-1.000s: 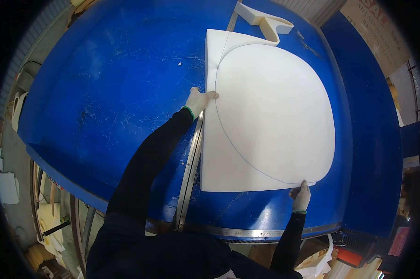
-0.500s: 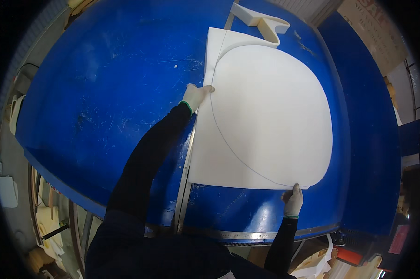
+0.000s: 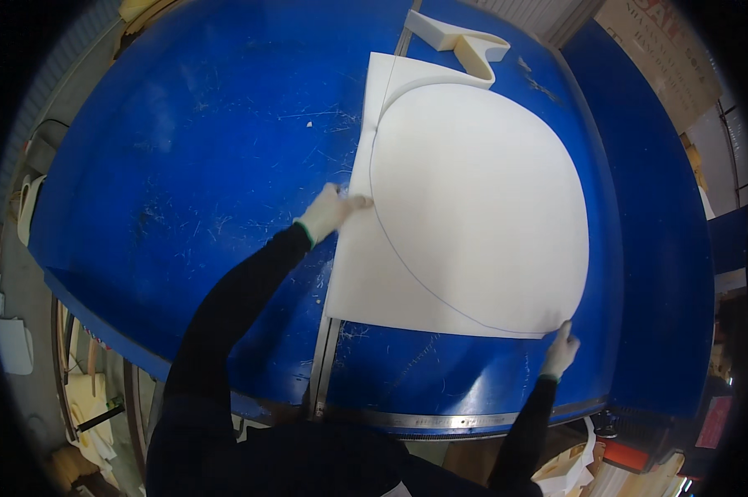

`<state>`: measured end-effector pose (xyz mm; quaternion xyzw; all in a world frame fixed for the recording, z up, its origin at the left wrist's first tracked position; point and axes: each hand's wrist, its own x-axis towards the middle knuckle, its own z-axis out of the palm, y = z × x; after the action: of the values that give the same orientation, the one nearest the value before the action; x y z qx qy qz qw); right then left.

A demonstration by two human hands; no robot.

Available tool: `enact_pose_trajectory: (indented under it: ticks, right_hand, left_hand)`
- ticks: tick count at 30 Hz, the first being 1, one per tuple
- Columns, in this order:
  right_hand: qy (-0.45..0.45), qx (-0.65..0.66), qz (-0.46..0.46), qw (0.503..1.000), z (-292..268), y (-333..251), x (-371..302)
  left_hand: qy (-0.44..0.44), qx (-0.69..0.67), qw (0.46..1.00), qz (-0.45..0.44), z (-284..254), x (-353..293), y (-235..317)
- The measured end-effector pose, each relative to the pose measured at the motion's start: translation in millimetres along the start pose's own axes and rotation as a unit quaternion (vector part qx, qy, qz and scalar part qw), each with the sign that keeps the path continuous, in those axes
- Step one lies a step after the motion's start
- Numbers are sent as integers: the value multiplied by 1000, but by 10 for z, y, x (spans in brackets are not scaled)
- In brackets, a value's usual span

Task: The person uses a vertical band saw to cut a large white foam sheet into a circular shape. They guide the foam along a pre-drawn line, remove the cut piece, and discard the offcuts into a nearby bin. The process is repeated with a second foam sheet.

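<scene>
A thick white foam sheet lies on the blue table, its right and far sides cut to a round curve. A thin curved line drawn on it continues the round outline across its left and near parts. My gloved left hand grips the sheet's straight left edge, thumb on top and fingers partly hidden. At the near right corner, my gloved right hand pinches the rim of the foam. A curved foam offcut bends away from the sheet's far side. A thin upright wire passes at the sheet's far left.
The blue table has scratches, and a metal-lined slot runs through it from front to back. A metal strip borders the near edge. A raised blue panel stands along the right. Foam scraps lie below on the left.
My left hand has slid nearer to me along the sheet's left edge. My right hand has shifted right around the near corner. The foam has moved slightly left.
</scene>
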<state>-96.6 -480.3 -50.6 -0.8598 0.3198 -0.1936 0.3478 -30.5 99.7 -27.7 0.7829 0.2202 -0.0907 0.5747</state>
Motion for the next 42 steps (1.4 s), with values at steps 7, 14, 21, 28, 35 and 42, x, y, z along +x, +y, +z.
enact_pose_trajectory:
  ticks: [7,14,21,28,35,42]
  right_hand:
    - [-146,120,70,979,240,46,749]
    - [-168,168,76,968,242,-88,560]
    - [-155,175,82,969,258,-101,468]
    - [-159,194,83,964,293,-100,427]
    - [-152,193,86,966,331,-111,404]
    - [-157,190,92,965,379,-197,314]
  left_hand:
    - [-5,-22,1000,-22,115,-476,-199]
    - [23,-21,999,-21,114,-435,-207]
    - [35,-49,998,-7,91,-386,-172]
    - [31,-72,997,-14,40,-314,-99]
    - [45,-62,997,-12,9,-134,-82]
    - [50,-45,998,16,-78,-11,-1]
